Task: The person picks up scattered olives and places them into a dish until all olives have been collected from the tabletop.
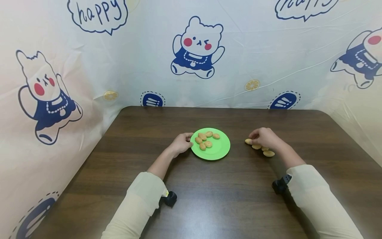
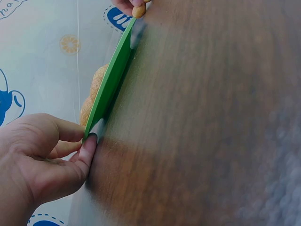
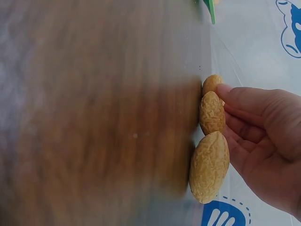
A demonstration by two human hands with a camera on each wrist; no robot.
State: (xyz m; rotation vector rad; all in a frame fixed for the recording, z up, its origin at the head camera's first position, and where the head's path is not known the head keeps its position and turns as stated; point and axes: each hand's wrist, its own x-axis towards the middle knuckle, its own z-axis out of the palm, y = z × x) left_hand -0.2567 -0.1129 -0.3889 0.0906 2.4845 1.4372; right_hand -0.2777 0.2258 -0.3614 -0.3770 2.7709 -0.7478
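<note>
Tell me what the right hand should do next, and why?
Probably the right hand should lift the row's leftmost nut towards the green plate: that hand pinches this nut, other nuts lie on the plate, and the left hand holds the plate's edge.

Tan nuts [image 1: 208, 144] lie on and near a green plate [image 1: 218, 151].

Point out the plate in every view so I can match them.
Head: plate, just right of and below centre, left hand at its left rim.
Left wrist: plate edge-on, left of centre, slanting from near the top down to that hand.
Right wrist: only a sliver of plate, top edge, right of centre.
Shared landmark: right hand, at right, top and right respectively.
</note>
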